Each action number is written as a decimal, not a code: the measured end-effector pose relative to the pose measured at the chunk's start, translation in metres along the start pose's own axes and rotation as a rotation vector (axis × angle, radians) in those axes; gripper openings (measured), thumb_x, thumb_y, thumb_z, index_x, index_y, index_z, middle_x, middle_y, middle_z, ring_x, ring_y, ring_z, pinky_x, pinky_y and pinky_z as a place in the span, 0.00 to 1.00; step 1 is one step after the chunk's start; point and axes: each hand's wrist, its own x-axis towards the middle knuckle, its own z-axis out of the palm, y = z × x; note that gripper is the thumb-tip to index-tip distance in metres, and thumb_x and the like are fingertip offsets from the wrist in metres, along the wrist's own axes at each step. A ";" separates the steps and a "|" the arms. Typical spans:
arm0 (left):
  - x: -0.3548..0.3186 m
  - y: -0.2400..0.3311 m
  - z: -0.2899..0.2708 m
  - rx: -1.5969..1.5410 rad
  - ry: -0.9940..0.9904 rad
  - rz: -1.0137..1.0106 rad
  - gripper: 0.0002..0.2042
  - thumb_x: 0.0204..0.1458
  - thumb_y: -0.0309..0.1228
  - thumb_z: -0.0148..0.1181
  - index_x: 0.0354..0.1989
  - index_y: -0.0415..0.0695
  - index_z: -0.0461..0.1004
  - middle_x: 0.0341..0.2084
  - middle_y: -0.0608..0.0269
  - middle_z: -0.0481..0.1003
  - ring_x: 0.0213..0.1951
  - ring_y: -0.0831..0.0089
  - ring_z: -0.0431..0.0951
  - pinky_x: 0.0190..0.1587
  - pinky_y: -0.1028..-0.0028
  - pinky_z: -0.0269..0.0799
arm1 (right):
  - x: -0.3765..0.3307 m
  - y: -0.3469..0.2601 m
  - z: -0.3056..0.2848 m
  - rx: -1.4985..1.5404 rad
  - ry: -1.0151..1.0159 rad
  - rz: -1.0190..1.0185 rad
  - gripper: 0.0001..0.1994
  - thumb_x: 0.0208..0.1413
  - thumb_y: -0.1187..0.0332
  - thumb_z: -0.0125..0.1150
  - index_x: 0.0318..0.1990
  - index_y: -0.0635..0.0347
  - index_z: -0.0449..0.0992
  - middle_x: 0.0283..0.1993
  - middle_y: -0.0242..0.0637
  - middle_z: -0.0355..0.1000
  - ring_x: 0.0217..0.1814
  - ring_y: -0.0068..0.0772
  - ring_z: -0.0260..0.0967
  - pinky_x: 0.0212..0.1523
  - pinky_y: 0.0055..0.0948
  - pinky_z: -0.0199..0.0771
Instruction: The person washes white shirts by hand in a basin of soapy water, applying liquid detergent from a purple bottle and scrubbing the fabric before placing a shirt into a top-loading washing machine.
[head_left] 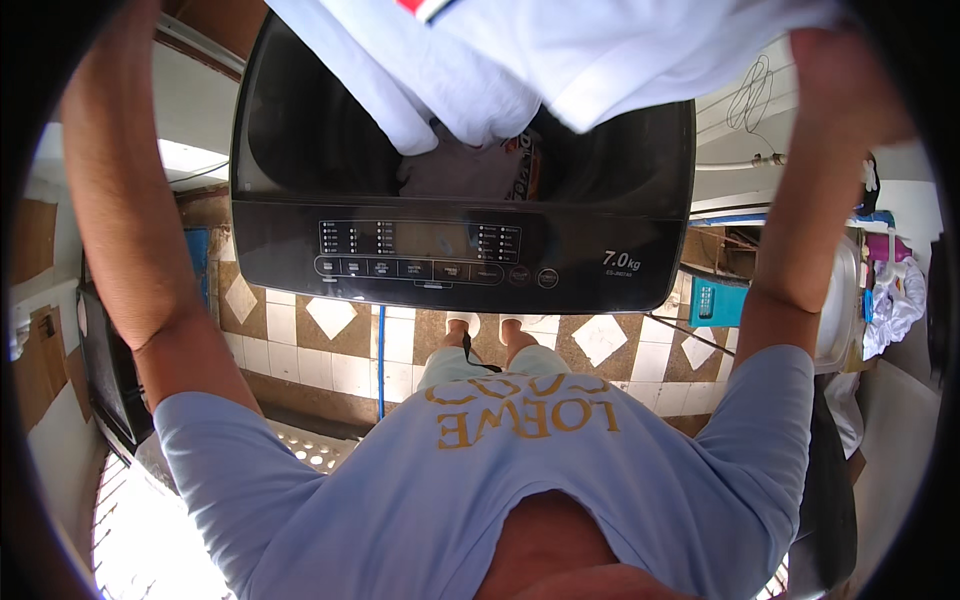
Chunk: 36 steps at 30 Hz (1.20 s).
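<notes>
White garment [640, 60]: one piece, with a red and dark trim near its upper edge; it hung over the far part of the washing machine, its upper portion cut off by the frame.
Right hand [848, 85]: raised at upper right, beside the garment's edge; blurred, so whether its grip was clenched on the cloth could not be told.
Left hand: beyond the top edge, with only the left forearm [120, 190] shown; grip unseen.
Washing machine [590, 260]: black, with a button panel [425, 250] along its near side; no hand on the buttons.
Grey cloth [455, 172]: a dark-printed patch below the garment's folds (within the machine or mirrored in a glossy lid, it was impossible to say).
Stage: judged as mid-handling; garment already lifted and partly spread, setting-down not yet done; anything else left could not be read.
Floor [600, 340]: brown and white tile, crossed by a blue hose [381, 360].
Right side: teal basket [718, 302] near the machine; bunched white cloth [895, 300] farther out.
</notes>
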 end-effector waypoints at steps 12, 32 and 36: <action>-0.081 0.099 0.115 -0.362 -0.465 0.221 0.09 0.55 0.25 0.54 0.43 0.40 0.74 0.39 0.63 0.75 0.40 0.75 0.73 0.42 0.76 0.66 | -0.049 0.081 0.107 -0.581 -0.400 0.168 0.12 0.51 0.61 0.60 0.39 0.57 0.75 0.35 0.42 0.76 0.43 0.45 0.75 0.41 0.42 0.73; -0.338 0.670 0.338 -0.705 -1.394 1.767 0.30 0.32 0.29 0.67 0.51 0.46 0.69 0.47 0.62 0.71 0.51 0.62 0.71 0.53 0.63 0.67 | -0.422 0.033 0.053 -0.482 0.248 0.578 0.07 0.47 0.65 0.59 0.28 0.58 0.73 0.25 0.41 0.73 0.32 0.47 0.74 0.29 0.44 0.72; -0.423 0.702 0.384 -0.974 -1.593 1.739 0.29 0.29 0.24 0.68 0.48 0.47 0.71 0.45 0.63 0.71 0.49 0.62 0.71 0.53 0.63 0.67 | -0.563 0.047 0.108 -0.246 0.230 1.035 0.07 0.47 0.66 0.59 0.30 0.59 0.72 0.27 0.43 0.73 0.33 0.48 0.74 0.29 0.47 0.72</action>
